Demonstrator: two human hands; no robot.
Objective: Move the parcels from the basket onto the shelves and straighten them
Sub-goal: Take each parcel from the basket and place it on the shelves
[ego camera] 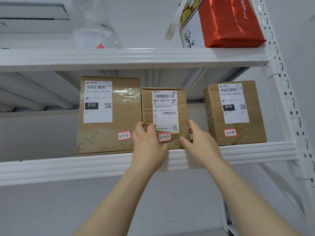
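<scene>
So the left hand (pixel 148 143) and right hand (pixel 202 143) have fingers (pixel 140 127) clamped round the middle box (pixel 163 114), one each side, probably to square it on the shelf (pixel 255 150).

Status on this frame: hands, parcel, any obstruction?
Left hand and right hand grip middle parcel by its lower sides. Parcel upright on shelf, close against left box, gap to right box. Nothing blocking.

A: Where does the head camera look from?
B: Close before the white shelving (pixel 288 92), facing it and tilted slightly up: the upper shelf (pixel 119 57) shows its underside.
A: How near?
B: Near; the left hand (pixel 146 143) and right hand (pixel 201 143) enter from below, meeting the cardboard parcel (pixel 164 106) mid-frame.
</scene>
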